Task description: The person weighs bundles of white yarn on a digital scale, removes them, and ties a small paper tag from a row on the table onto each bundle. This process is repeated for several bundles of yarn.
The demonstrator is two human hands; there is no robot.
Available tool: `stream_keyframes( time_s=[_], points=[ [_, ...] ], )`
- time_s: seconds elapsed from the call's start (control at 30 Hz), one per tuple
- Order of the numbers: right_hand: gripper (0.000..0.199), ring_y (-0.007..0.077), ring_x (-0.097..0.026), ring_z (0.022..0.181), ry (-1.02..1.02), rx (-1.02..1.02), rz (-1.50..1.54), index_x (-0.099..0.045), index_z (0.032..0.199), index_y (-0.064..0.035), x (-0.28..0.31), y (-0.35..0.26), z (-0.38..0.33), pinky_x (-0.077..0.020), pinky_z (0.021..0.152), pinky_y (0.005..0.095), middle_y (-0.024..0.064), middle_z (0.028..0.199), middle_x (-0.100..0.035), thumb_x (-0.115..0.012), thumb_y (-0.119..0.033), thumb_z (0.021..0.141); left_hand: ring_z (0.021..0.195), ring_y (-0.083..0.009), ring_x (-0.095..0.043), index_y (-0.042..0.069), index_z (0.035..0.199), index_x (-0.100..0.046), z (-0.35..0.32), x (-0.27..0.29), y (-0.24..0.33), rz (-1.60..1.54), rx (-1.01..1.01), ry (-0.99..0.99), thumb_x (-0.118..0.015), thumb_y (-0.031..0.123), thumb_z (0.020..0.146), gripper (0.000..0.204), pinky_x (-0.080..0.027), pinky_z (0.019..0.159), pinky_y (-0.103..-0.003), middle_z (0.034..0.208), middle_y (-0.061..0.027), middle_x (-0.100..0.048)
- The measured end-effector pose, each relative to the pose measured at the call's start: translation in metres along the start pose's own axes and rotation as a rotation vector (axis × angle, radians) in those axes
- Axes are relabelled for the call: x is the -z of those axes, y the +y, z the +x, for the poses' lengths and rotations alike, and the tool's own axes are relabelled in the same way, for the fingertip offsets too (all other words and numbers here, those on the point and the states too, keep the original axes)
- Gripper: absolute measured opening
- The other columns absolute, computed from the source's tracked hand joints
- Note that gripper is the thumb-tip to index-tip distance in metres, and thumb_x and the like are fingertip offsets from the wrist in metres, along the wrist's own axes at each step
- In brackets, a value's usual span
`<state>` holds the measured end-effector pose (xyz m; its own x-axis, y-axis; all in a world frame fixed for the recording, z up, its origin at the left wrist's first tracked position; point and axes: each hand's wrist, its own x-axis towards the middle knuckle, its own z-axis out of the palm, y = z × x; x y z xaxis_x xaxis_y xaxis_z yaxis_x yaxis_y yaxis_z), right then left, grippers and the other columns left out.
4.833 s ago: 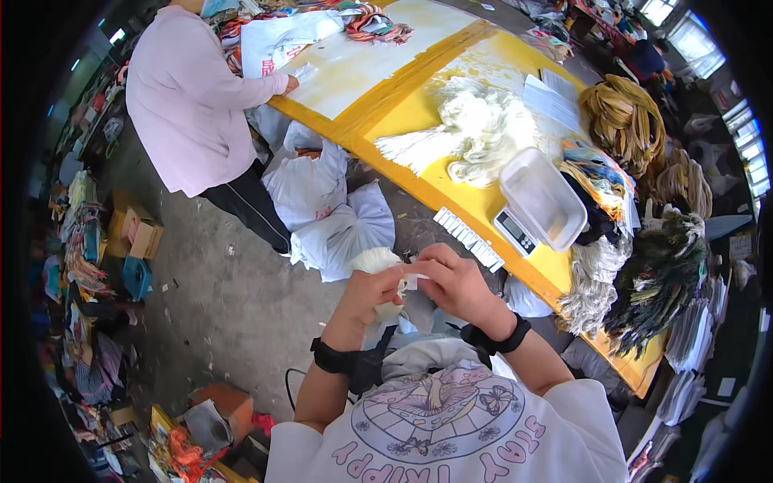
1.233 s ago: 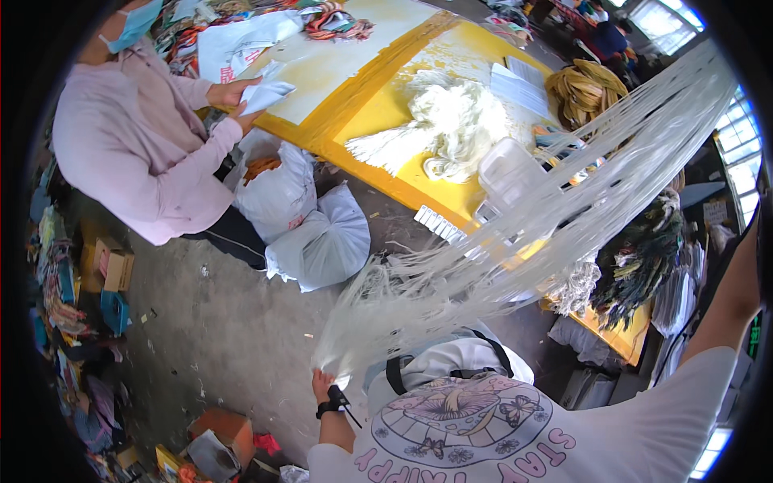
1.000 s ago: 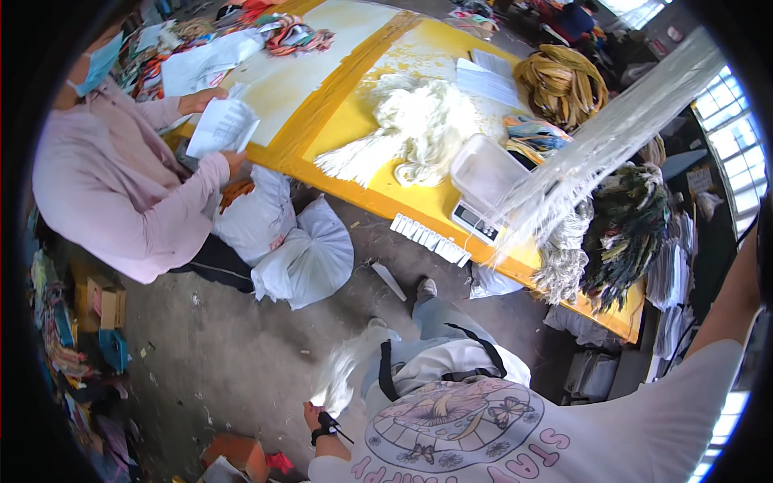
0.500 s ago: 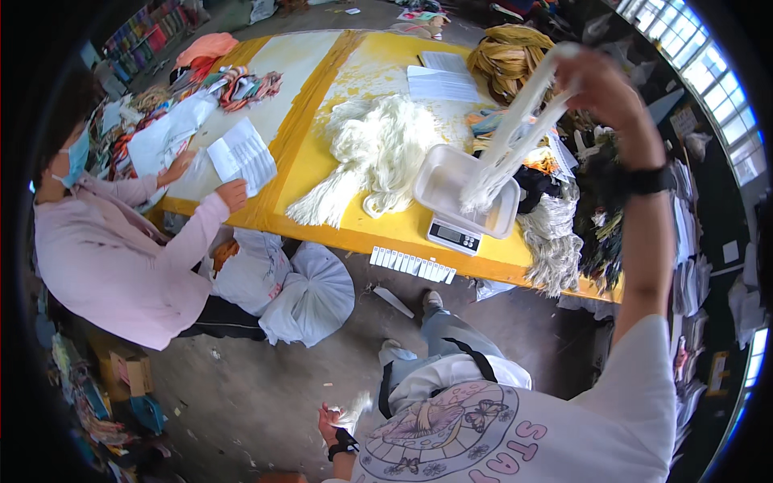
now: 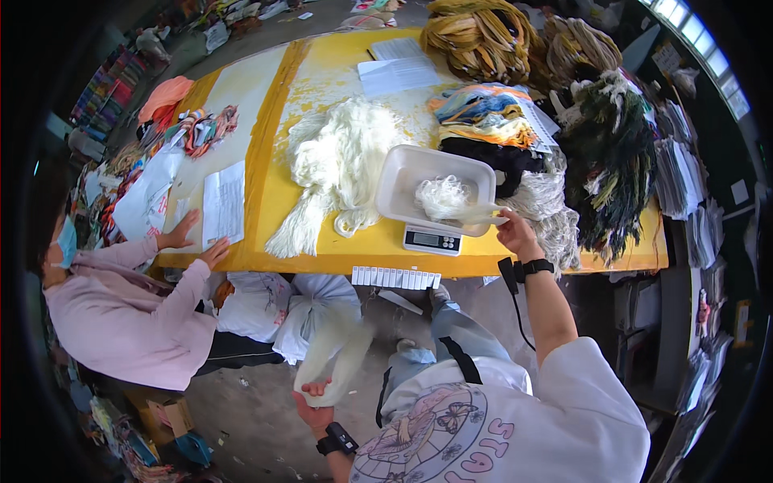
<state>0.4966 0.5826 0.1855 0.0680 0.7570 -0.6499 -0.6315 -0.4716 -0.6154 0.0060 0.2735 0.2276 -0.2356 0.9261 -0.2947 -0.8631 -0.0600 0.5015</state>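
In the head view, one tub (image 5: 392,189) of whitish plastic sits on one flat scale (image 5: 432,240). Inside the tub lies one curly bundle of fine white thread (image 5: 441,197); its tail is pinched by your right hand (image 5: 518,233) at the tub's right rim. Your left hand (image 5: 314,409), left of the tub and nearer to you, is closed around one soft, looped skein (image 5: 348,354).

Golden-brown hanks (image 5: 479,40) are lying at one o'clock, dark green hanks (image 5: 608,173) at two, paper sheets (image 5: 400,78) at twelve. White sacks (image 5: 256,310) are slumping at eight, where a dim, probably cardboard box (image 5: 173,416) is also sitting.
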Motion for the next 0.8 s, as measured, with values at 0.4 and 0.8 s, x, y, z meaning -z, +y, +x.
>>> stream_keyframes(
  time_s=[0.4, 0.8],
  points=[
    [0.038, 0.0183, -0.055, 0.079, 0.003, -0.141, 0.273, -0.052, 0.09, -0.0104, 0.039, 0.038, 0.002, -0.0442, 0.055, 0.0262, 0.0053, 0.091, -0.055, -0.052, -0.047, 0.078, 0.064, -0.0133, -0.043, 0.006, 0.095, -0.052, 0.046, -0.073, 0.007, 0.168, 0.022, -0.066, -0.04, 0.032, 0.088, 0.03, -0.03, 0.09, -0.038, 0.065, -0.0006, -0.043],
    [0.035, 0.0099, -0.051, 0.077, 0.093, -0.038, 0.135, -0.052, 0.088, -0.016, 0.036, 0.039, 0.01, -0.0376, 0.061, 0.0278, -0.0036, 0.078, -0.053, -0.058, -0.047, 0.074, 0.089, -0.0222, -0.051, -0.002, 0.1, -0.049, 0.038, -0.096, -0.004, 0.751, -0.173, 0.115, -0.043, 0.034, 0.085, 0.039, -0.035, 0.087, -0.036, 0.089, -0.0125, -0.056]
  ],
)
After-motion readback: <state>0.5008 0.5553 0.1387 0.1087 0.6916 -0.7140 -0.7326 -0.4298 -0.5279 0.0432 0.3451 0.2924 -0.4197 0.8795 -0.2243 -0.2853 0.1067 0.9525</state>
